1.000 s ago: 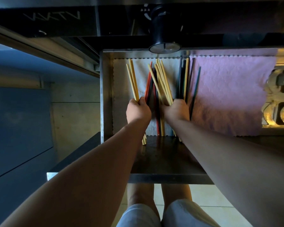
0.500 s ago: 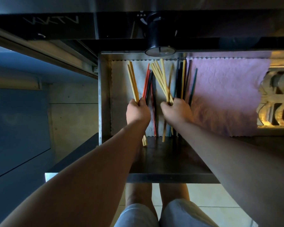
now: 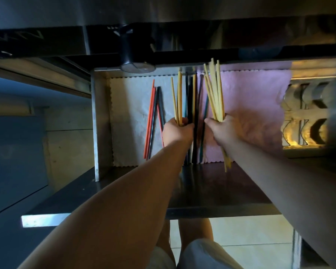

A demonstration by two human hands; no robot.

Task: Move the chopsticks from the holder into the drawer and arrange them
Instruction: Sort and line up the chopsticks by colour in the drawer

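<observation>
Head view: both hands in the open drawer [image 3: 102, 117], each gripping yellow chopsticks.
Left hand [image 3: 177, 131] closed on a few sticks [image 3: 178, 98]; right hand [image 3: 222, 129] closed on a larger fanned bundle [image 3: 214, 94]. Dark sticks [image 3: 191, 101] lie between the hands, red ones [image 3: 150, 117] left of both.

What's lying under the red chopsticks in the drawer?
The red chopsticks lie on a white cloth that lines the drawer's left part. What is under the cloth is covered, so it cannot be seen.
</observation>
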